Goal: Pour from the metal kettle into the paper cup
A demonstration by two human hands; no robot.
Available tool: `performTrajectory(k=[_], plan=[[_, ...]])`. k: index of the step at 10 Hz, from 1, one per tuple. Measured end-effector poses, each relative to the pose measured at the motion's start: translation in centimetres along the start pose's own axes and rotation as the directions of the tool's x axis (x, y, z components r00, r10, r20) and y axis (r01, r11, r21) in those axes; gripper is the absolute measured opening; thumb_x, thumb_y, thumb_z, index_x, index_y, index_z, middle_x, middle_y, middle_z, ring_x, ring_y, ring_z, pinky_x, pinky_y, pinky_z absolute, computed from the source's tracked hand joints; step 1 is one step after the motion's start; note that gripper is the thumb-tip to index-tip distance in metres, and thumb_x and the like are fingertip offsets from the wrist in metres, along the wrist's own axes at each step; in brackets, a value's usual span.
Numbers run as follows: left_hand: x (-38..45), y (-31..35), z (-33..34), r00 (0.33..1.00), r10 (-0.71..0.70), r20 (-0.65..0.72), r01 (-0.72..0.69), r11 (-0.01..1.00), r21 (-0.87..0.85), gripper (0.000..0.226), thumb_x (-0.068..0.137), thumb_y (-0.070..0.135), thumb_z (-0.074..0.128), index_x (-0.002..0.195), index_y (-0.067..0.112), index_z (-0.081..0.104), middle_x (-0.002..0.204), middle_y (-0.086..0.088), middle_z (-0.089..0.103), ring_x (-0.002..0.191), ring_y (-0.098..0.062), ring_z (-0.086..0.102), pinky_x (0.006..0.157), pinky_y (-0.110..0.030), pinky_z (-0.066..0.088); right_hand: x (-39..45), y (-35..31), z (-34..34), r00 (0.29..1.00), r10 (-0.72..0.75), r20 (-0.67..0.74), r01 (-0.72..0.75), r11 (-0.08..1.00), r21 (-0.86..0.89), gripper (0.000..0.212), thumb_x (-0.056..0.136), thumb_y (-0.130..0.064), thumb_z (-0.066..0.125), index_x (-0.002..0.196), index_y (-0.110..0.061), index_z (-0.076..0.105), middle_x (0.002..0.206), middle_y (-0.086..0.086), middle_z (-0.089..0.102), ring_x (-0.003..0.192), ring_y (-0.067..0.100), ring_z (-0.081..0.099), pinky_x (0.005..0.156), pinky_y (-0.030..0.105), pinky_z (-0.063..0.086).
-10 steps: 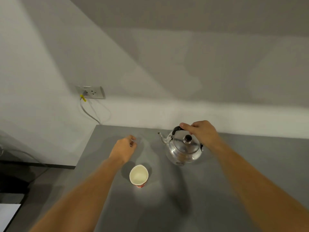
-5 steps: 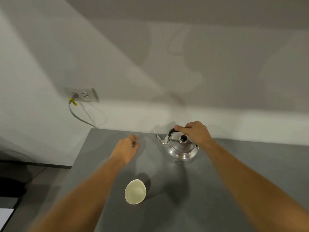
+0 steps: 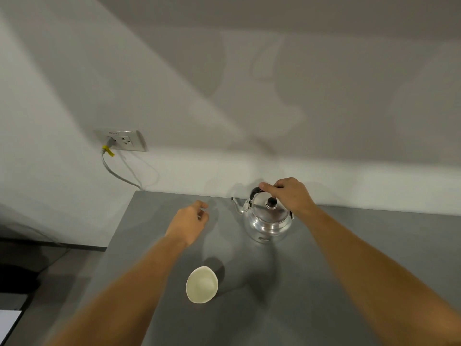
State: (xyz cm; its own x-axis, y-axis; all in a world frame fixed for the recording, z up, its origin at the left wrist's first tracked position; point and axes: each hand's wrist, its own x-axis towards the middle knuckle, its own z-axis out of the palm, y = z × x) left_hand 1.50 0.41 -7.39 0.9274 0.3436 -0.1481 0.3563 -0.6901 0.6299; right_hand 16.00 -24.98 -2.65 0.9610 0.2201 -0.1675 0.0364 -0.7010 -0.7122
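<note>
A shiny metal kettle [image 3: 268, 221] with a black lid knob stands on the grey table [image 3: 349, 245] near the back edge, its spout pointing left. My right hand [image 3: 287, 194] is closed around the kettle's black top handle. A white paper cup [image 3: 201, 284] stands upright nearer to me, to the kettle's front left, and looks empty. My left hand [image 3: 188, 224] hovers above the table between the cup and the back edge, fingers loosely curled, holding nothing.
A wall socket [image 3: 122, 141] with a grey cable and yellow tag is on the wall at the left. The table's left edge runs diagonally beside my left arm, with dark floor beyond it. The wall rises right behind the kettle.
The view has tilted, so the cup sits lower in the frame. My right hand stays on the kettle handle and my left hand has barely moved.
</note>
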Motion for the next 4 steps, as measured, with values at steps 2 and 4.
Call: performTrajectory(k=[2, 4], plan=[[-1.2, 1.1, -1.1, 0.999, 0.031, -0.033, -0.031, 1.0, 0.0, 0.029, 0.099, 0.025, 0.052, 0.126, 0.02, 0.062, 0.1, 0.003, 0.069, 0.092, -0.019, 0.065, 0.08, -0.028, 0.049, -0.5, -0.4, -0.5, 0.996, -0.092, 0.021, 0.094, 0.973, -0.211, 0.052, 0.09, -0.068, 0.052, 0.076, -0.019, 0.063, 0.071, -0.004, 0.062, 0.068, 0.016, 0.059, 0.058, 0.028, 0.041], [-4.0, 3.7, -3.8, 0.989, 0.095, -0.111, -0.098, 0.995, -0.022, 0.028, 0.099, 0.027, 0.052, 0.125, 0.024, 0.062, 0.097, 0.007, 0.067, 0.086, -0.014, 0.062, 0.076, -0.024, 0.045, -2.9, -2.4, -2.4, 0.962, -0.261, -0.078, 0.232, 0.936, -0.266, 0.05, 0.095, -0.06, 0.051, 0.116, -0.018, 0.066, 0.11, 0.002, 0.065, 0.104, 0.022, 0.058, 0.08, 0.032, 0.042]])
